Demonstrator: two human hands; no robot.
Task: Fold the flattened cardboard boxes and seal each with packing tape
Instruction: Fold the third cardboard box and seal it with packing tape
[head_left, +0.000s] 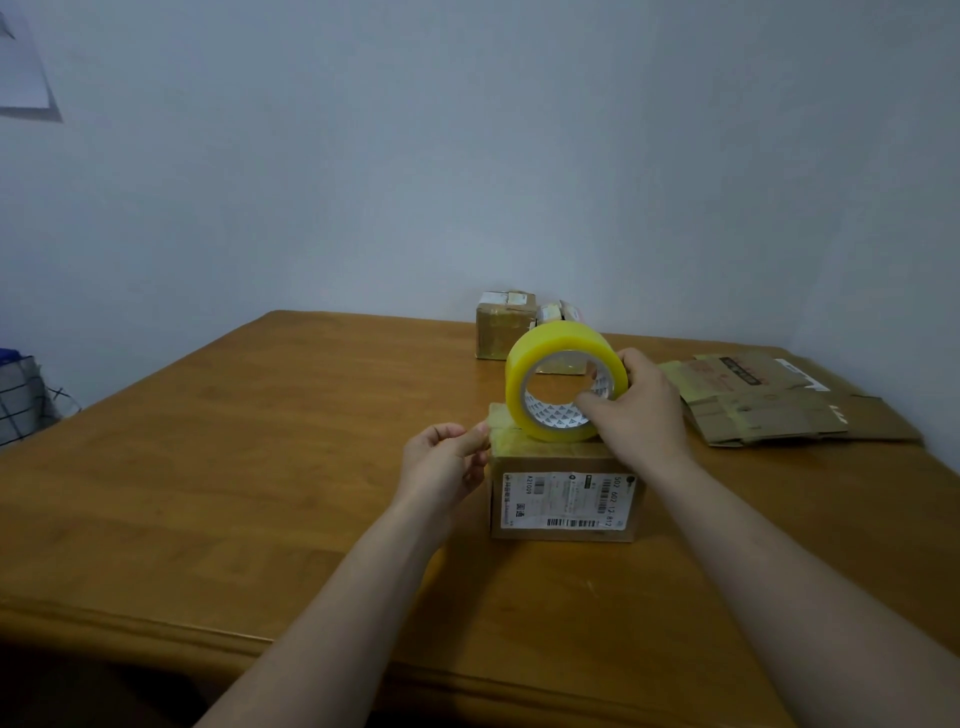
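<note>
Now our right hand grips the yellow tape roll upright atop the folded box on the table; our left hand pinches the tape end at its edge, likely anchoring the strip.

The left forearm and right forearm are bare along their visible length.
</note>
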